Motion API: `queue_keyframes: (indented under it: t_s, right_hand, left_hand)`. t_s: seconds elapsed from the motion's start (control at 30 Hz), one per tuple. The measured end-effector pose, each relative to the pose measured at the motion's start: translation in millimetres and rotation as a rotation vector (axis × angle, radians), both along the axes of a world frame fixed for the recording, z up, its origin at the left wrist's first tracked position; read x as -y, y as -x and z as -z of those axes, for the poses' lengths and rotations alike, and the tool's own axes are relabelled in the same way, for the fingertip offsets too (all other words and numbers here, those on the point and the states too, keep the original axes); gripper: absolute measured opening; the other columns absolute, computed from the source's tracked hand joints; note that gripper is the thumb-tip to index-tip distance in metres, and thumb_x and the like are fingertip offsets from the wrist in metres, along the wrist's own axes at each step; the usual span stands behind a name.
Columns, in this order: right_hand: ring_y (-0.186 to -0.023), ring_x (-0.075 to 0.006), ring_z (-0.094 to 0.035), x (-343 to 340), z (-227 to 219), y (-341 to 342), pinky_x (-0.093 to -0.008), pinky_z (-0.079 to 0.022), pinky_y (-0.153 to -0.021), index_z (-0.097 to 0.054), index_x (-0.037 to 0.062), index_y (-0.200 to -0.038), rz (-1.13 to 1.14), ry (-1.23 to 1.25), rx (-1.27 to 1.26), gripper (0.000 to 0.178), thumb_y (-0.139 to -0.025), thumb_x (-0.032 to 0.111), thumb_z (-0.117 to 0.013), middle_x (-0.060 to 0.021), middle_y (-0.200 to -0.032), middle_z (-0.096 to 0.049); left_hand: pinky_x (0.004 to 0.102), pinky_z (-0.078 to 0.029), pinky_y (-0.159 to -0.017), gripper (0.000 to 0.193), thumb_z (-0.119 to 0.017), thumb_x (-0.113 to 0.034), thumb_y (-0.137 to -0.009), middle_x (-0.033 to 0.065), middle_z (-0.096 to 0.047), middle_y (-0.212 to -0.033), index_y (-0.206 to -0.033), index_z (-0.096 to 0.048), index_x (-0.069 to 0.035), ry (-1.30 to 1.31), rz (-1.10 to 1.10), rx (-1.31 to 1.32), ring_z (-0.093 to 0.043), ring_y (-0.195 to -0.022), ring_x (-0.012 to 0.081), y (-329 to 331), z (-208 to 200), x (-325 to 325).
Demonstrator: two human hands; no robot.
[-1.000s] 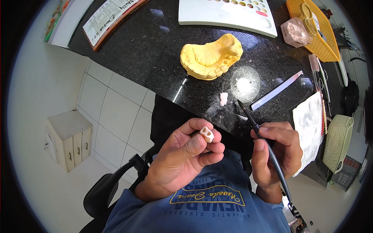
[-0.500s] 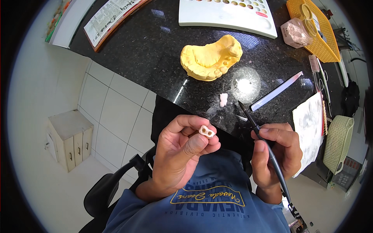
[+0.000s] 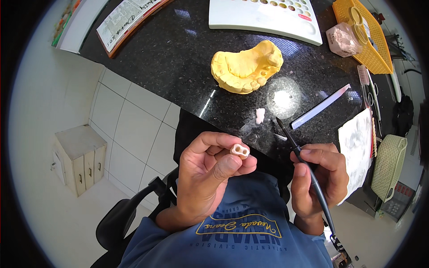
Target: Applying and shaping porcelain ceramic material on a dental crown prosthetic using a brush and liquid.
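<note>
A small whitish dental crown piece [image 3: 240, 151] with two hollows facing up is pinched between the thumb and fingers of my left hand [image 3: 210, 174]. Held like a pen in my right hand [image 3: 319, 178] is a slim black brush-like tool [image 3: 308, 164], its dark pointed tip up and to the left, apart from the crown piece. Beyond my hands a yellow dental cast [image 3: 246, 67] of a jaw rests on the black speckled table [image 3: 178, 76]. Nearer me lie a small pale pink lump [image 3: 260, 116] and a bluish-white flat stick [image 3: 321, 106] with a pink-stained end.
At the back stands a white palette [image 3: 268, 22] with coloured wells. To the right are a jar of pink powder [image 3: 343, 39], a yellow basket [image 3: 373, 56], a brush [image 3: 363, 74], a smudged paper sheet [image 3: 355, 149] and a pale green basket [image 3: 389, 165]. A framed board [image 3: 125, 27] lies far left.
My left hand has tilted the crown piece slightly, so its two hollows show more fully. The cast and other table items appear shifted a little to the right. My right hand keeps its grip.
</note>
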State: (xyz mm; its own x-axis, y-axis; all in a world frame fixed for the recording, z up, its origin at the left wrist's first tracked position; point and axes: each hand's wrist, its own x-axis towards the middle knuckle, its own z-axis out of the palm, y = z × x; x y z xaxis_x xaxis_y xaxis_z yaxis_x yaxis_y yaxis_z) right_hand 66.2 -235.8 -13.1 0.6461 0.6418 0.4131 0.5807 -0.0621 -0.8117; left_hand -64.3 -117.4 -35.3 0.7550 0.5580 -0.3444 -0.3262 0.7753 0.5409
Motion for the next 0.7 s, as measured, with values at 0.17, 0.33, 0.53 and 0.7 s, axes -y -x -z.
queue_keyframes:
  t_s: [0.17,0.33,0.53,0.7]
  right_hand:
    - [-0.068,-0.0188,-0.061,2,-7,2,-0.0247,-0.049,-0.059,-0.060,-0.0065,-0.094,0.024,-0.063,-0.199,0.023,-0.072,-0.007,-0.065,-0.0150,-0.079,-0.063]
    - [-0.062,-0.0185,-0.060,3,-10,-1,-0.0245,-0.047,-0.054,-0.061,-0.0064,-0.091,-0.084,-0.122,-0.215,0.019,-0.073,-0.003,-0.067,-0.0148,-0.076,-0.062]
    - [-0.061,-0.0204,-0.063,-1,-4,-2,-0.0241,-0.048,-0.048,-0.062,-0.0060,-0.084,-0.132,-0.145,-0.173,0.018,-0.069,-0.003,-0.069,-0.0149,-0.076,-0.062]
    - [-0.059,-0.0201,-0.063,-5,-4,0,-0.0245,-0.049,-0.048,-0.062,-0.0057,-0.082,-0.102,-0.138,-0.182,0.016,-0.068,-0.002,-0.070,-0.0143,-0.072,-0.063]
  left_hand:
    - [0.0344,-0.056,-0.081,0.022,-0.060,0.004,-0.085,0.0191,-0.063,-0.101,-0.107,-0.054,0.004,-0.104,-0.031,-0.043,-0.066,-0.089,0.0217,-3,2,1]
    - [0.0321,-0.058,-0.073,0.019,-0.058,0.003,-0.085,0.0196,-0.064,-0.094,-0.105,-0.056,0.003,-0.506,-0.067,-0.221,-0.066,-0.081,0.0203,-8,1,4]
    - [0.0287,-0.055,-0.082,0.027,-0.060,0.015,-0.079,0.0191,-0.062,-0.097,-0.105,-0.059,0.008,-0.550,-0.080,-0.193,-0.065,-0.090,0.0229,-6,4,2]
    - [0.0280,-0.055,-0.082,0.027,-0.060,0.015,-0.079,0.0190,-0.061,-0.099,-0.105,-0.059,0.008,-0.566,-0.072,-0.189,-0.065,-0.092,0.0228,-6,6,2]
